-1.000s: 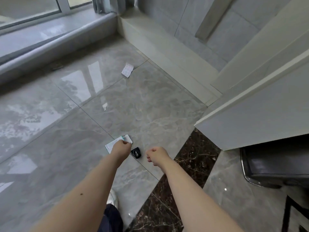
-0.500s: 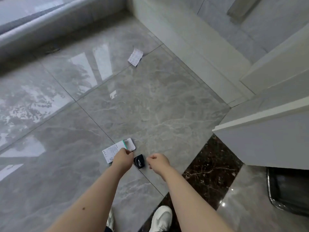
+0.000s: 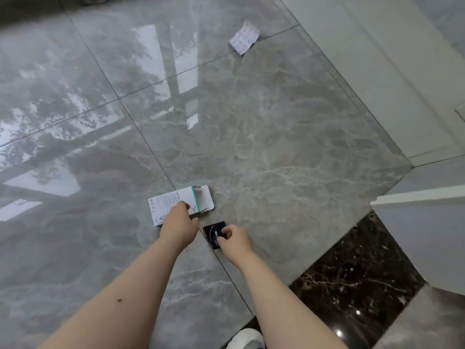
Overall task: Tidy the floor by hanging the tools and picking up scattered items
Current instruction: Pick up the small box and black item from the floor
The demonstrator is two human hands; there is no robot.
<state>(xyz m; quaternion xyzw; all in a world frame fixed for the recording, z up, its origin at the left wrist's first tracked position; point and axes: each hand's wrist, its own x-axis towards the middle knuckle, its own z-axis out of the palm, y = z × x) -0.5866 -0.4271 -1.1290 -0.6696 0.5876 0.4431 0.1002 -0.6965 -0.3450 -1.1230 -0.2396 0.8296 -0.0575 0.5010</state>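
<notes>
On grey floor [image 3: 289, 137], left hand [image 3: 180, 224] gripping box [image 3: 173, 200], right hand [image 3: 236, 239] pinching black packet [image 3: 214, 230]

home interior, glossy marble floor tiles [image 3: 276, 137], white skirting [image 3: 377, 84]

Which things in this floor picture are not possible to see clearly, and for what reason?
- White box, head view: print too small to read; left hand covers its near corner.
- Small black item: right hand hides its near part; what it is stays unclear.
- Paper slip: far away, marks too small.
- White shoe: cut off by the bottom edge.
</notes>
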